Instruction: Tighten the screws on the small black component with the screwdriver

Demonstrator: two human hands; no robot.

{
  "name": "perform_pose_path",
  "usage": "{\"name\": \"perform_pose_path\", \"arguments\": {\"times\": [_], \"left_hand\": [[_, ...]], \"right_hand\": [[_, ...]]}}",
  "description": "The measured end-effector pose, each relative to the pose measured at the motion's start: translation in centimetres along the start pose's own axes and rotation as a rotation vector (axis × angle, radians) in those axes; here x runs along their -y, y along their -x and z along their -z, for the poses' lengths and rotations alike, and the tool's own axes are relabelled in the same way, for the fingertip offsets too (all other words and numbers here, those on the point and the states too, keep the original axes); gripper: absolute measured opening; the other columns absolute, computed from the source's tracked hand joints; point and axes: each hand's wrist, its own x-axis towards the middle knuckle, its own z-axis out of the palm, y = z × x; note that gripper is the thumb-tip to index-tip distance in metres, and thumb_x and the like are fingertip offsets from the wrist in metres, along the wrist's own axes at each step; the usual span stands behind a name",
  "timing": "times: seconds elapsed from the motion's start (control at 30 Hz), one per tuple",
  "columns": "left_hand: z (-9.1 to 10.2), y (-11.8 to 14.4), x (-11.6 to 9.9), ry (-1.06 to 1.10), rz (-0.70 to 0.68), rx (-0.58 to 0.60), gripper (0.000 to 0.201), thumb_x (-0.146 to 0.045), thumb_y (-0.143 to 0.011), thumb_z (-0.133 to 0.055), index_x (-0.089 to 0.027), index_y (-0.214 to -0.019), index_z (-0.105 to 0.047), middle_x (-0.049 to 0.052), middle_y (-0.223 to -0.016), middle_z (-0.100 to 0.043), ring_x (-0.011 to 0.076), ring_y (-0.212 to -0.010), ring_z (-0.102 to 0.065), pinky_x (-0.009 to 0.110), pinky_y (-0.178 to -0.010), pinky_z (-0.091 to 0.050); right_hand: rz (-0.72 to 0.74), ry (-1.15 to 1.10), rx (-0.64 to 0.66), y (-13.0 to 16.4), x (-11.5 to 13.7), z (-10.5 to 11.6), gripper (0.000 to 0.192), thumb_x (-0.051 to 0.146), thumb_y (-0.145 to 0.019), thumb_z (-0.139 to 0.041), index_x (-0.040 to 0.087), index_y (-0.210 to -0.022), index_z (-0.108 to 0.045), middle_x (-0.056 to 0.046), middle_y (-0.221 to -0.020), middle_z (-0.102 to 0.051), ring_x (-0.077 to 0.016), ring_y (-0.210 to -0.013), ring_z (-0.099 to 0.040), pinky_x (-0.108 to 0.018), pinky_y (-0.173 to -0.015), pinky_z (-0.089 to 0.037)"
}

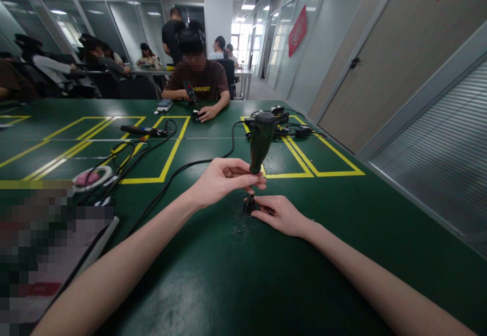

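Holding upright screwdriver (261, 141): left hand (222, 178); right hand (279, 214) apparently steadying tip.

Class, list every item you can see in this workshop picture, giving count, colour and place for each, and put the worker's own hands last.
electric screwdriver: one, dark green-black, upright at table centre, tip down.
small part: one, black, on the table under the screwdriver tip.
table: one, dark green with yellow marked boxes.
power cable: one, black, trailing left from the screwdriver.
second screwdriver: one, dark, lying far left of centre.
pink tape roll: one, near left.
adapters and cables: several, black, far right box.
person opposite: one, brown shirt, holding a tool.
left hand: pinching the screwdriver's lower end.
right hand: steadying the small part.
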Motion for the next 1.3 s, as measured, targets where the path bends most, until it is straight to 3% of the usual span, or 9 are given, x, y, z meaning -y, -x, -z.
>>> {"name": "perform_pose_path", "arguments": {"times": [0.3,0.5,0.77,1.0,1.3], "left_hand": [[-0.30,0.04,-0.16,0.020,0.020,-0.036,0.039,-0.041,-0.070,-0.093,-0.012,-0.080,-0.071,0.009,-0.083,-0.080,0.0225,-0.082,-0.078,0.031,-0.072,-0.060],[-0.06,0.02,-0.14,0.005,0.005,-0.012,0.037,-0.040,-0.073,-0.091,-0.011,-0.092,-0.078,0.012,-0.090,-0.082,0.0221,-0.082,-0.078,0.030,-0.072,-0.060],[-0.01,0.17,-0.41,-0.023,-0.001,0.007,0.029,-0.036,-0.077,-0.088,-0.011,-0.091,-0.081,0.013,-0.095,-0.083,0.0219,-0.083,-0.078,0.030,-0.074,-0.061],[-0.07,-0.02,-0.03,0.049,-0.024,-0.010,0.028,-0.035,-0.075,-0.091,-0.012,-0.084,-0.077,0.009,-0.083,-0.081,0.0180,-0.077,-0.077,0.025,-0.068,-0.059],[-0.11,0.04,0.06,0.025,-0.004,-0.036,0.039,-0.039,-0.072,-0.093,-0.012,-0.085,-0.067,0.010,-0.086,-0.081,0.0214,-0.078,-0.078,0.028,-0.067,-0.059]], "right_hand": [[-0.002,0.010,0.002,-0.08,-0.02,-0.02,0.034,0.047,-0.104,-0.055,0.018,-0.090,-0.067,0.002,-0.067,-0.060,-0.0132,-0.056,-0.048,-0.025,-0.058,-0.032],[0.001,0.009,-0.005,-0.04,0.03,-0.02,0.034,0.047,-0.104,-0.054,0.018,-0.092,-0.067,0.002,-0.067,-0.060,-0.0133,-0.057,-0.049,-0.025,-0.059,-0.033],[0.008,0.004,-0.006,-0.01,0.04,0.04,0.033,0.046,-0.104,-0.054,0.018,-0.090,-0.066,0.001,-0.067,-0.060,-0.0134,-0.057,-0.049,-0.025,-0.059,-0.032],[0.006,0.004,-0.006,-0.05,0.04,-0.02,0.034,0.046,-0.104,-0.054,0.019,-0.087,-0.064,0.002,-0.066,-0.059,-0.0135,-0.057,-0.049,-0.025,-0.059,-0.031],[-0.002,0.000,-0.004,-0.06,-0.11,-0.11,0.036,0.049,-0.104,-0.052,0.018,-0.090,-0.066,0.001,-0.066,-0.059,-0.0133,-0.056,-0.048,-0.025,-0.059,-0.032]]}}
